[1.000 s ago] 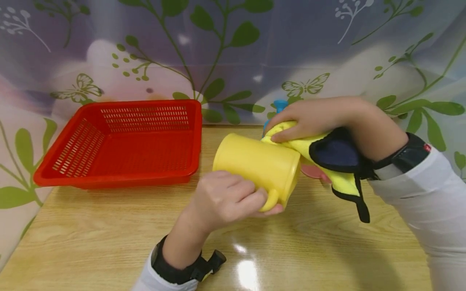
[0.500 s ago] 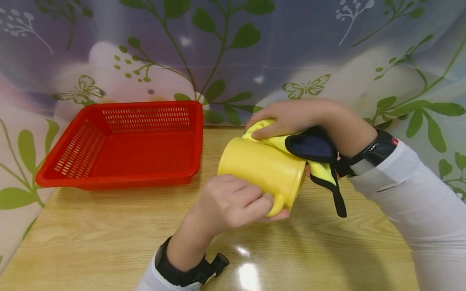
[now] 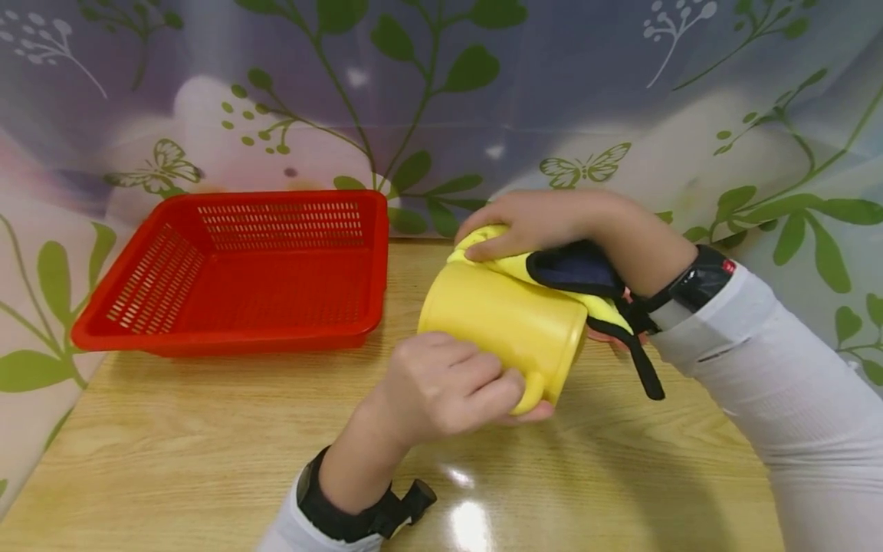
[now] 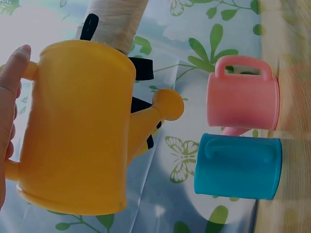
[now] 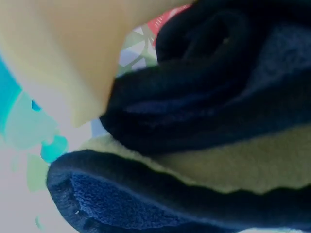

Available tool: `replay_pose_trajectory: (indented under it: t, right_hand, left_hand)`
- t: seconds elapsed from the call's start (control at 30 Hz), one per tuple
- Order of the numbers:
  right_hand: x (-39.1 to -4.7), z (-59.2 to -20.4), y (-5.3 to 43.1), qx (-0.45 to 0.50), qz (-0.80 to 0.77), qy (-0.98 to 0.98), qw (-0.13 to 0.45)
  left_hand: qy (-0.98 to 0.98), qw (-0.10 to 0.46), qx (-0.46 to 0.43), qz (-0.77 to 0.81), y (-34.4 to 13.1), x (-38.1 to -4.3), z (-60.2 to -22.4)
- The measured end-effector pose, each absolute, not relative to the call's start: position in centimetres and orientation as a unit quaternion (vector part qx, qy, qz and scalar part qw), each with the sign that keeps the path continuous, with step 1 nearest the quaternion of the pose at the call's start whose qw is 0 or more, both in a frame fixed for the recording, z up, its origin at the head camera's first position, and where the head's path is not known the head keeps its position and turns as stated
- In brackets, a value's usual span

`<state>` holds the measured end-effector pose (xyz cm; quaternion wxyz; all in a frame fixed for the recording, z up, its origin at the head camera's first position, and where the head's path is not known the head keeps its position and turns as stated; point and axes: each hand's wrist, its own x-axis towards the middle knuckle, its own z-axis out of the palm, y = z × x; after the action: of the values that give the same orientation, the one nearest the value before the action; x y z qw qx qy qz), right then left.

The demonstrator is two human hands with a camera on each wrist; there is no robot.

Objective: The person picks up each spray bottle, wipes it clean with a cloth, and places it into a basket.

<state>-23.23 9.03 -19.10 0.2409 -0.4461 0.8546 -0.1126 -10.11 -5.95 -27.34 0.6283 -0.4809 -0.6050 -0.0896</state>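
Although its top and sides run out of view, a leaf-patterned curtain [image 3: 517,92] is seen behind a wooden table [image 3: 228,429], whose near edge is cut off. The red basket [image 3: 228,339] is set near the surface's far left corner, its slotted walls and floor exposed to view. Above the surface, right of the basket, the yellow watering can [image 3: 503,314] is held tilted on its side; its inside is hidden, and its spout [image 4: 142,130] is shown only by the left wrist camera. By the far edge, a pink can [image 4: 243,103] and a blue can [image 4: 238,167] are stood close together; in the head view the pink is mostly covered. A yellow-and-navy cloth [image 3: 576,268] is gripped by the curled right hand [image 3: 527,222] against the yellow watering can, its folds blurred up close. The handle [image 3: 533,392] is enclosed by the left hand's [image 3: 448,387] bent fingers.
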Motion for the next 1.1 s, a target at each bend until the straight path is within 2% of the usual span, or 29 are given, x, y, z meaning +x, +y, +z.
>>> replay_pose_trajectory:
  t: [0.77,0.93,1.1]
  right_hand:
    - [-22.2,-18.3,12.6,-0.428,-0.059,0.864,0.259]
    - [-21.5,-18.1,13.3,-0.419,-0.045,0.874,0.242]
    - [-20.9,-18.6,13.5,-0.422,-0.047,0.884,0.197]
  left_hand:
    - [-0.625,0.629,-0.451,-0.104,-7.4,-10.6,-27.3]
    - [-0.619,0.631,-0.452,-0.122,-7.6,-10.8,-27.4]
    - [-0.614,0.635,-0.452,-0.124,-7.7,-10.9,-27.3]
